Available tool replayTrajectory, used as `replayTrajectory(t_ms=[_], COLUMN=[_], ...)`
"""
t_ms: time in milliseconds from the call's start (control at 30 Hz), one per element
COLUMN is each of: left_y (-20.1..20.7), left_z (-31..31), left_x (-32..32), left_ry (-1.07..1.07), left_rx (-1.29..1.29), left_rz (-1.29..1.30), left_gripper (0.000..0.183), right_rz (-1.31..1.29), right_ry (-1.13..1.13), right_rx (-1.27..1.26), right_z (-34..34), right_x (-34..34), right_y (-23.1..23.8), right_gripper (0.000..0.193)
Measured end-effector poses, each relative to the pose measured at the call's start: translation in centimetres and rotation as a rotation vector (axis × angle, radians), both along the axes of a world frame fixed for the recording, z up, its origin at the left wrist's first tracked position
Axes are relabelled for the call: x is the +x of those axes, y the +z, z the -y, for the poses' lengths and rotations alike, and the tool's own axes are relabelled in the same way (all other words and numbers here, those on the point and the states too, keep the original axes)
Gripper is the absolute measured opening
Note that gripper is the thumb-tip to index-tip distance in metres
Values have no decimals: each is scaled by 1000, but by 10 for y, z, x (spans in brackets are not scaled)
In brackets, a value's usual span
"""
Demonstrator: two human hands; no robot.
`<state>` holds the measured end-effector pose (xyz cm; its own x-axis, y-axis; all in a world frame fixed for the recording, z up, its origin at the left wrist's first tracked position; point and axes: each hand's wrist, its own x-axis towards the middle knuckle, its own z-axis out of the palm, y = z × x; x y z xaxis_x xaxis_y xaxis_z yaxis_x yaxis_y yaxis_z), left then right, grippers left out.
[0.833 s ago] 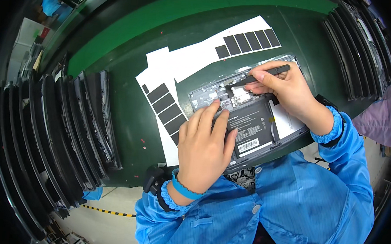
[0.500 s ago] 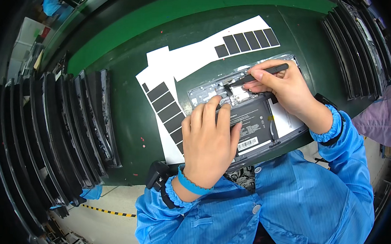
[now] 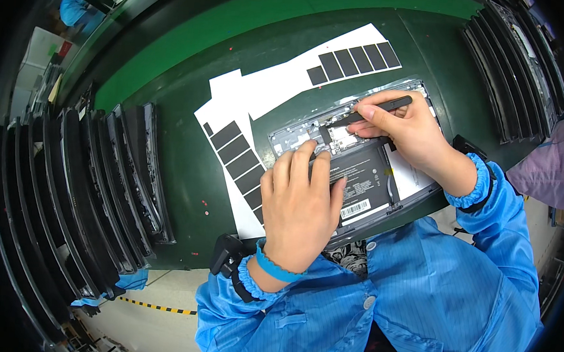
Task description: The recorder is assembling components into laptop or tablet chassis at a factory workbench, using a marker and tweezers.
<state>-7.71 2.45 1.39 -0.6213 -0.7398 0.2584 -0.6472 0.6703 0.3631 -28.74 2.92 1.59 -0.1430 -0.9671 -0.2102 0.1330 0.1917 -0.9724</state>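
**Slim black hand tool [image 3: 399, 102] at opened grey laptop base [image 3: 290, 140]**

From afar I see the right hand [image 3: 409, 129] pinching the tool, tip at the exposed circuitry [image 3: 344, 138]. The left hand [image 3: 298, 206] grips nothing, fingers spread over the base beside its flat black battery [image 3: 363, 173]. Base lies at the dark green bench's [image 3: 180, 202] near edge, by white paper sheets [image 3: 274, 86] bearing black rectangles [image 3: 347, 62].

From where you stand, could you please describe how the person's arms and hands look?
The sleeves are shiny blue with gathered cuffs, black straps and dark devices. The left hand is bare, with a bright blue wristband; the right hand is bare too.
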Motion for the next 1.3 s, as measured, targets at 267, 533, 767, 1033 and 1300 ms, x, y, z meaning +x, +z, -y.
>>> replayTrajectory(t_ms=[267, 533, 767, 1033, 1300], left_y=[-10, -14, 21, -33, -42], left_z=[-5, -15, 31, 88, 105], left_x=[-3, -12, 44, 95, 111], left_ry=[-47, -12, 222, 366, 349], left_rx=[-56, -327, -7, 38, 107], left_rz=[88, 311, 50, -26, -142], left_gripper=[53, 55, 34, 61, 77], right_rz=[-25, -16, -319, -629, -678], right_ry=[0, -119, 107, 136, 156], right_rx=[-12, -100, -317, -387, -536], right_z=[1, 0, 78, 124, 141], right_x=[5, 9, 88, 135, 157], right_y=[-2, 4, 21, -15, -40], right_gripper=[24, 29, 28, 25, 12])
